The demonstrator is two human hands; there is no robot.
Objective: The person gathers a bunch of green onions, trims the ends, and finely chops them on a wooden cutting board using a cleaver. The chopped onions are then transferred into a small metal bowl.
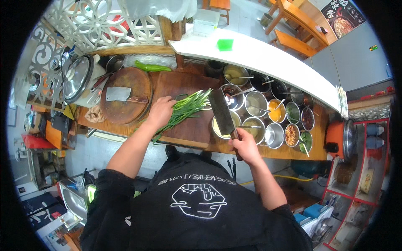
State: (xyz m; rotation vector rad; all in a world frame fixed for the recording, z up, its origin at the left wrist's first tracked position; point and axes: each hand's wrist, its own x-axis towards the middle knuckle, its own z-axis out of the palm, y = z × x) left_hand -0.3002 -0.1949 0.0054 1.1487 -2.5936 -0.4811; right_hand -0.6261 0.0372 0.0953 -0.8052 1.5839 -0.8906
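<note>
A bunch of green onions (186, 108) lies on the dark wooden cutting board (178, 85), white ends toward the right. My left hand (162, 111) is closed palm-down over the bunch's left side, with its fingertips partly hidden. In my right hand (246, 146) is a cleaver (222, 111), gripped by its dark handle. The blade is raised at the board's right side, beyond the white onion ends and partly in front of the metal containers. A second cleaver (119, 93) lies on the round chopping block (113, 109) to the left.
Several metal containers of sauces and toppings, among them chopped nuts (292, 134) and an orange sauce (276, 111), crowd the counter's right. Long green peppers (151, 67) lie behind the board. A white ledge (268, 69) runs along the back. A large lidded pot (79, 79) stands far left.
</note>
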